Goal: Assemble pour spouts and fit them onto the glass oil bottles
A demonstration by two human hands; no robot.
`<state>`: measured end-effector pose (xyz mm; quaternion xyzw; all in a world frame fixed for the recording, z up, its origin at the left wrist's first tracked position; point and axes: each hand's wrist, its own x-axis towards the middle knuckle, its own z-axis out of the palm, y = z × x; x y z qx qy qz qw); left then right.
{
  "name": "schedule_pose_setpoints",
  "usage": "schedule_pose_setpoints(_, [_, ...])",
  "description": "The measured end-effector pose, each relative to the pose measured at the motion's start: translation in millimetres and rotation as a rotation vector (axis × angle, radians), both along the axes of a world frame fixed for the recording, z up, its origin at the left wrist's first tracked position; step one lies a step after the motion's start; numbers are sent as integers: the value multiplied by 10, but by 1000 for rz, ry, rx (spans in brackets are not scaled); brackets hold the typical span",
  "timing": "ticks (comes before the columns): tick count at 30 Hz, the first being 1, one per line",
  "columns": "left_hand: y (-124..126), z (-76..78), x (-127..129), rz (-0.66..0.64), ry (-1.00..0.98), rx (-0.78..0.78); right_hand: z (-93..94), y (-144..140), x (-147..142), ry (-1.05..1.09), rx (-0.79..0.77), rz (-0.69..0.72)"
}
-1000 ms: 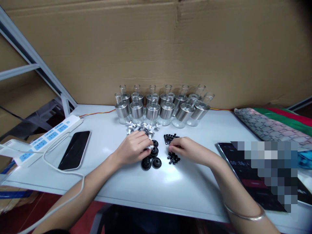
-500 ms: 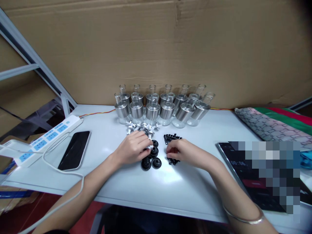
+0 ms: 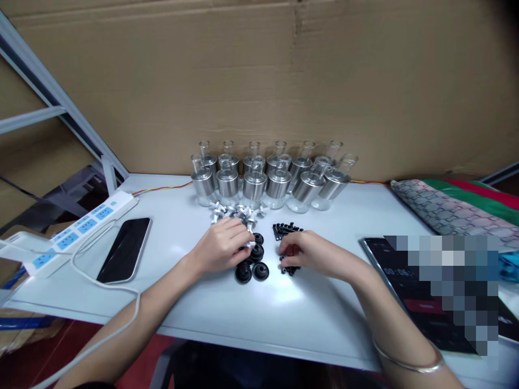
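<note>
My left hand (image 3: 225, 244) is closed, with a small silver-and-white spout-like piece (image 3: 248, 245) pinched between thumb and fingers. Under and beside its fingertips lie several round black stepped caps (image 3: 260, 270), some partly hidden by the hand. A heap of similar silver-and-white pieces (image 3: 219, 209) lies just beyond it. My right hand (image 3: 304, 250) is bent over a pile of small black tube-like parts (image 3: 284, 229). Its thumb and forefinger are apart, and I see nothing between them. The palm hides part of the pile.
Glass bottles with steel sleeves (image 3: 254, 186) stand in two rows at the back, before a cardboard wall (image 3: 259, 81). On the left are a phone (image 3: 125, 249), a power strip (image 3: 85, 229) and a white cable (image 3: 107, 286). A tablet (image 3: 409, 292) and folded fabric (image 3: 446, 208) lie right.
My right hand has shifted slightly right, and the gap between its thumb and forefinger has widened, baring more black parts. My left hand stays in place with the silver-and-white piece.
</note>
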<state>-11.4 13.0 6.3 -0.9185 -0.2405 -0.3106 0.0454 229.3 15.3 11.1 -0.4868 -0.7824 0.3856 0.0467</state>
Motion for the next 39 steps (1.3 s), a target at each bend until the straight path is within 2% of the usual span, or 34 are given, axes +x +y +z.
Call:
schedule_pose_setpoints(8, [3,-1,-3,-4,0,4,4,-6,-17,-54,47,-2])
schedule_pose_setpoints(12, [1,6,-2,-6,-1,3,46,-5,21,-64,46,-24])
schedule_pose_setpoints(17, [-4,15,3,-4,0,4,97,-12,55,-79,40,17])
schedule_pose_setpoints(22, [-1,8,0,0,2,3,94,-2,77,-77,25,-21])
schedule_pose_setpoints(32, [0,-3,-2,-4,0,0,31,25,186,-101,-160,-59])
schedule_pose_setpoints(37, [4,-11,-1,-4,6,6,88,9,147,-95,-138,-54])
schedule_pose_setpoints(39, [4,-6,3,-5,-3,10,122,14,137,-82,-82,-69])
